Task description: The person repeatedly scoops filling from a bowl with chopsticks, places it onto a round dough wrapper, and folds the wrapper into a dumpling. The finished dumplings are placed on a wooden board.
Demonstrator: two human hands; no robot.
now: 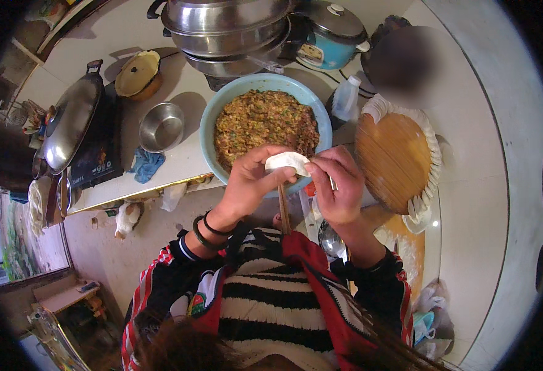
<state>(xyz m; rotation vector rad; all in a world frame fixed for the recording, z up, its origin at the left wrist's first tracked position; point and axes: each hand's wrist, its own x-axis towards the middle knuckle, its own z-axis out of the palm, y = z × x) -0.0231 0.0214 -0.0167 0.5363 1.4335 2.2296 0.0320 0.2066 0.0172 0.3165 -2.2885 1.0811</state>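
A pale folded dumpling (283, 160) is pinched between my two hands over the near side of a light blue basin (208, 134). My left hand (248, 181) grips its left end and lower edge with the thumb in front. At the right end, the fingertips of my right hand (343, 185) press the dough edge. Chopped filling (262, 116) with green bits fills much of the basin. Wooden chopsticks (283, 211) stick out towards me below the dumpling; their other end is hidden. To the right, finished dumplings (433, 153) line the rim of a round wooden board (394, 157).
Behind the basin stand a steel steamer (225, 16) and a blue rice cooker (338, 39). A lidded wok (74, 120), steel bowl (160, 127) and blue cloth (146, 164) are left. A plastic bottle (345, 97) stands right. A floured board (410, 250) lies nearer; a cat (127, 220) is below the counter.
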